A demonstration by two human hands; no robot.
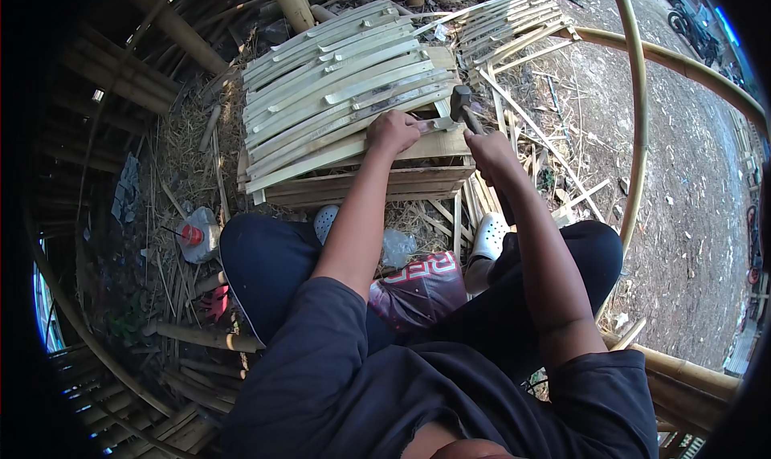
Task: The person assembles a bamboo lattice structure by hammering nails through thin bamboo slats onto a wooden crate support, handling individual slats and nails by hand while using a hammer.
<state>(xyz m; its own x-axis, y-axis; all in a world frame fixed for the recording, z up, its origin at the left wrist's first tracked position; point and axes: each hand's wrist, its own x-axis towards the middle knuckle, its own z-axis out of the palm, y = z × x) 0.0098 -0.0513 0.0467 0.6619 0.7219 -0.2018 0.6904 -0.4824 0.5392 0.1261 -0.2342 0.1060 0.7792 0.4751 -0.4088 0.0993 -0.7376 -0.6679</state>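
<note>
In front of me lies a panel of pale split-bamboo slats (345, 73), set side by side over a low wooden box frame (369, 184). My left hand (393, 133) is closed around the end part of a bamboo slat (432, 125) at the panel's near right edge. My right hand (493, 155) grips the handle of a hammer (461, 102). Its dark metal head is raised just beyond the slat's end, close to my left fingertips and apart from the wood. Whether a nail is between my left fingers is too small to tell.
A smaller slatted panel (514, 21) lies at the back right, with loose strips around it. Bamboo poles (634, 114) rise at the right. A red cup in a plastic bag (193, 234) sits at the left. Straw and scraps cover the ground between my white clogs (490, 236).
</note>
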